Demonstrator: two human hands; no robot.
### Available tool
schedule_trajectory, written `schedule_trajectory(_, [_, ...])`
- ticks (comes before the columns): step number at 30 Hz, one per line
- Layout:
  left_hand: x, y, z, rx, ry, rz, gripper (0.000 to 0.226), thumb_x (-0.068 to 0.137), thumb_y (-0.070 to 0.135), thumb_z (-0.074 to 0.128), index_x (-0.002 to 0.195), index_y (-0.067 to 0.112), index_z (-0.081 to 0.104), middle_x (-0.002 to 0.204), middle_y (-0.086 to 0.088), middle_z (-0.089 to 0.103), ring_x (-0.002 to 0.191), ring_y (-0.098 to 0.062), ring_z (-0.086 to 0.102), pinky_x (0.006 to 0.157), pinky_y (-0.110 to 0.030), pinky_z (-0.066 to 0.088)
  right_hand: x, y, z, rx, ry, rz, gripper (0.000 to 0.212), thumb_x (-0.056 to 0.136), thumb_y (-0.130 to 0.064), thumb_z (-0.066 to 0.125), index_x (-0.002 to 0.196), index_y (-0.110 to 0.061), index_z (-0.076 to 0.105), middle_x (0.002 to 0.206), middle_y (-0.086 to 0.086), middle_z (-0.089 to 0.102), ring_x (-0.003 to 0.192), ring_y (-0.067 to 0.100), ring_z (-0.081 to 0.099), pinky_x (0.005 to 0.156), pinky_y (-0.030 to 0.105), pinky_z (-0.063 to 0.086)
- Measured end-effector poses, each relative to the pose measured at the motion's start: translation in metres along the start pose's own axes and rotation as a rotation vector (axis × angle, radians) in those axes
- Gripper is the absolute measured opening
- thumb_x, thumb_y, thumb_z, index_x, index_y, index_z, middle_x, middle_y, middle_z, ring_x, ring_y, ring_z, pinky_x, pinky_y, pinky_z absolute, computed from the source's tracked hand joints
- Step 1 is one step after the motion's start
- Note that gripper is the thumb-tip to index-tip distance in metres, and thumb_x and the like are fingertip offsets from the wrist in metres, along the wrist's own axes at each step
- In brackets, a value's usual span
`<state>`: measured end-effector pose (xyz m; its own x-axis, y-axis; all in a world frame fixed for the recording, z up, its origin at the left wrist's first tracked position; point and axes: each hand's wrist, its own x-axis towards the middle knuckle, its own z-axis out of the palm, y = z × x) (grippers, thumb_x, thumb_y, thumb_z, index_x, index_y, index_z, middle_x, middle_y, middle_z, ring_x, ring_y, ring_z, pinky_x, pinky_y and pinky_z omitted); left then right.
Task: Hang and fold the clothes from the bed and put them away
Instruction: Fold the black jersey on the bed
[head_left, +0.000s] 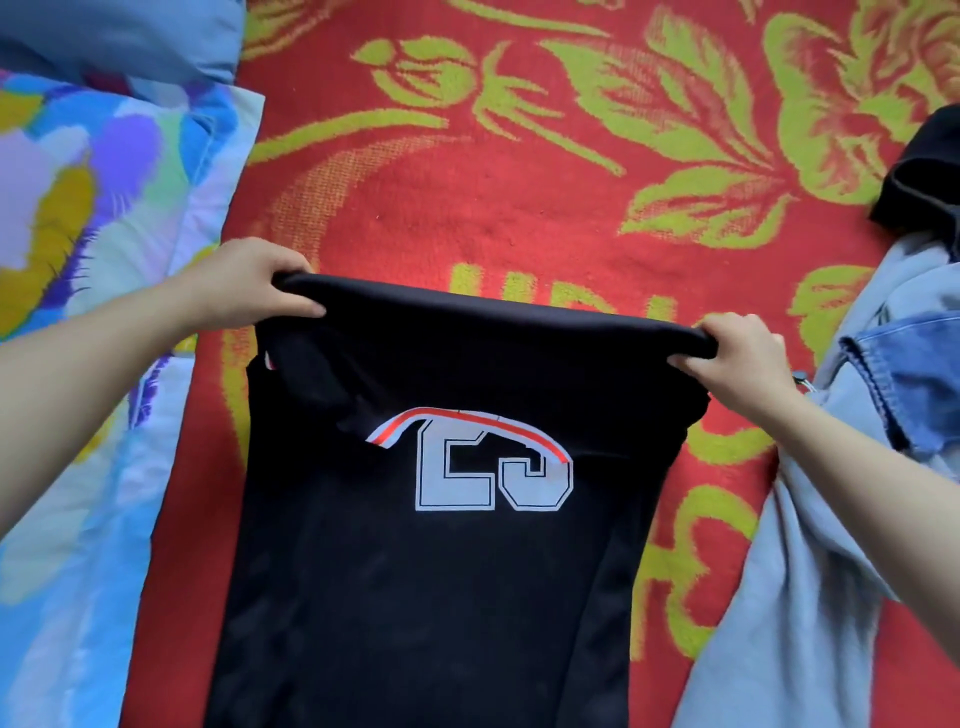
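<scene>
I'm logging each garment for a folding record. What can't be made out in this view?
Head view:
black jersey: lower part cut off by the bottom edge; far end folded under.
white number: top covered by a striped fold, unreadable.
left hand, right hand: some fingers hidden behind the jersey's fold.
denim garment and black garment: cut off by the right edge, type unclear.

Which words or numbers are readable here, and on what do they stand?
"2" then "3" or "5", tops hidden: white number on the black shirt.
Green letters on the red blanket: cut off by the shirt, unreadable.
</scene>
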<state>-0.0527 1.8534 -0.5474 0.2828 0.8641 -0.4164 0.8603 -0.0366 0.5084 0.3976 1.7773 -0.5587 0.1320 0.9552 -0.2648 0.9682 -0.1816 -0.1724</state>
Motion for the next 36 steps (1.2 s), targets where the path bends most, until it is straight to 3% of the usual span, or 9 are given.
schedule_trajectory(5, [-0.052, -0.023, 0.004, 0.023, 0.013, 0.120, 0.035, 0.069, 0.018, 0.082, 0.071, 0.038, 0.054, 0.070, 0.011, 0.061, 0.063, -0.012, 0.053, 0.059, -0.017, 0.037, -0.050, 0.009, 0.001, -0.070, 0.352, -0.624, 0.030, 0.079, -0.024, 0.061, 0.068, 0.004, 0.060, 0.065, 0.017, 0.055, 0.064, 0.038, 0.055, 0.056, 0.043, 0.045])
schedule_trajectory(12, [-0.144, -0.043, 0.059, 0.466, -0.063, 0.538, 0.024, 0.063, 0.035, 0.054, 0.083, 0.029, 0.045, 0.074, 0.000, 0.059, 0.075, -0.017, 0.046, 0.062, -0.030, 0.031, -0.138, 0.022, 0.048, -0.260, 0.127, -1.060, 0.021, 0.080, -0.013, 0.045, 0.070, -0.007, 0.062, 0.085, 0.017, 0.067, 0.084, 0.033, 0.066, 0.071, 0.039, 0.037])
schedule_trajectory(14, [-0.166, -0.046, 0.087, 0.620, -0.066, 0.587, 0.030, 0.053, 0.026, 0.066, 0.079, 0.022, 0.051, 0.071, -0.003, 0.054, 0.070, -0.024, 0.049, 0.061, -0.034, 0.029, -0.154, 0.022, 0.061, -0.326, 0.007, -1.061, 0.007, 0.065, -0.015, 0.060, 0.068, -0.009, 0.064, 0.086, 0.015, 0.067, 0.081, 0.032, 0.067, 0.069, 0.038, 0.042])
schedule_trajectory(17, [-0.192, -0.045, 0.124, 0.748, -0.018, 0.586, 0.025, 0.057, 0.005, 0.051, 0.079, 0.016, 0.045, 0.064, -0.006, 0.049, 0.058, -0.027, 0.052, 0.058, -0.037, 0.030, -0.171, 0.021, 0.079, -0.376, -0.186, -0.986, 0.028, 0.049, -0.026, 0.079, 0.068, -0.013, 0.064, 0.086, 0.011, 0.067, 0.080, 0.030, 0.067, 0.062, 0.031, 0.051])
schedule_trajectory(20, [-0.195, -0.042, 0.139, 0.824, -0.039, 0.487, 0.038, 0.039, -0.004, 0.069, 0.072, 0.010, 0.057, 0.062, -0.009, 0.048, 0.055, -0.028, 0.051, 0.051, -0.036, 0.039, -0.177, 0.017, 0.087, -0.390, -0.278, -0.897, 0.042, 0.043, -0.038, 0.086, 0.069, -0.013, 0.066, 0.088, 0.011, 0.068, 0.080, 0.028, 0.067, 0.061, 0.029, 0.051])
schedule_trajectory(24, [-0.193, -0.029, 0.144, 0.819, -0.038, 0.347, 0.043, 0.038, 0.011, 0.083, 0.071, 0.007, 0.056, 0.062, -0.011, 0.046, 0.055, -0.029, 0.050, 0.052, -0.037, 0.037, -0.187, 0.010, 0.086, -0.295, -0.074, -0.875, 0.010, 0.074, -0.019, 0.063, 0.072, -0.009, 0.064, 0.086, 0.012, 0.065, 0.079, 0.031, 0.066, 0.059, 0.032, 0.051])
schedule_trajectory(27, [-0.197, -0.019, 0.150, 0.786, -0.107, 0.263, 0.058, 0.021, 0.022, 0.091, 0.066, 0.006, 0.059, 0.062, -0.013, 0.047, 0.057, -0.029, 0.052, 0.052, -0.038, 0.038, -0.217, -0.007, 0.099, -0.228, -0.034, -1.010, 0.028, 0.085, -0.009, 0.040, 0.082, -0.011, 0.067, 0.089, 0.009, 0.065, 0.077, 0.029, 0.064, 0.058, 0.030, 0.048])
schedule_trajectory(31, [-0.206, -0.007, 0.167, 0.757, -0.028, 0.252, 0.061, 0.026, 0.021, 0.092, 0.079, 0.003, 0.069, 0.067, -0.015, 0.054, 0.059, -0.029, 0.055, 0.053, -0.038, 0.042, -0.260, -0.025, 0.127, -0.373, -0.310, -1.160, 0.041, 0.060, -0.035, 0.076, 0.100, -0.026, 0.072, 0.106, 0.001, 0.069, 0.092, 0.020, 0.067, 0.072, 0.027, 0.053])
schedule_trajectory(36, [-0.216, 0.003, 0.200, 0.783, 0.060, 0.321, 0.062, 0.042, 0.004, 0.082, 0.103, 0.006, 0.073, 0.096, -0.027, 0.065, 0.078, -0.037, 0.065, 0.059, -0.044, 0.049, -0.274, -0.017, 0.131, -0.461, -0.377, -0.827, 0.037, 0.026, -0.017, 0.083, 0.055, -0.020, 0.061, 0.054, -0.002, 0.052, 0.050, 0.017, 0.052, 0.045, 0.021, 0.036])
